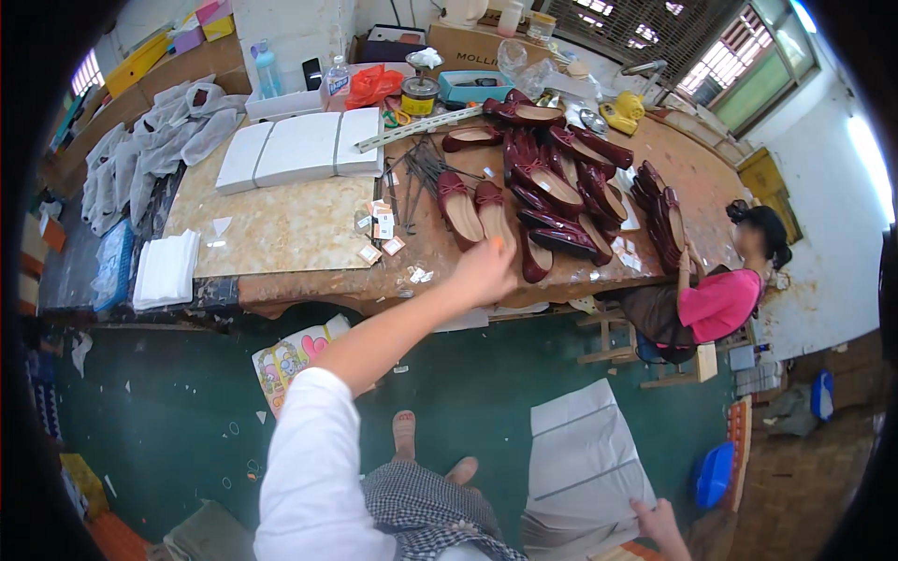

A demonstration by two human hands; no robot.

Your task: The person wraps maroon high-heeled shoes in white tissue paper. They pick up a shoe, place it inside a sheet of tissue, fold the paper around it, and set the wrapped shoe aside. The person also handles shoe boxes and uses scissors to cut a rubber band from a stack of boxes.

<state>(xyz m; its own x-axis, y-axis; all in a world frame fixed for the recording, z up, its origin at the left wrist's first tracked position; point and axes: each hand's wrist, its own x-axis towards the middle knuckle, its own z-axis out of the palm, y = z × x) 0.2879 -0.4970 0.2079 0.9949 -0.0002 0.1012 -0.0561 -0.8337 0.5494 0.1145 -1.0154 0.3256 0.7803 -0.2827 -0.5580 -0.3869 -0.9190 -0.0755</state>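
My left arm, in a white sleeve, reaches over the front of the brown-covered workbench. My left hand [485, 271] is closed, its fingers curled at the heel of a dark red flat shoe [493, 198] with a bow; a small orange spot shows at the fingertips. What the fingers grip is hidden. Beside that shoe lies a similar dark red flat [458, 206]. Low on the right, my right hand [659, 525] is shut on the edge of a large grey-white paper sheet [582, 458] with dark cross lines, hanging over the green floor.
A pile of dark red shoes [552, 178] covers the bench's middle right. Left of it lie thin dark rods [412, 192], small labels [382, 224] and a strapped white paper stack [304, 150]. Another person [716, 304] in pink sits at the right end. A blue basin [716, 475] stands on the floor.
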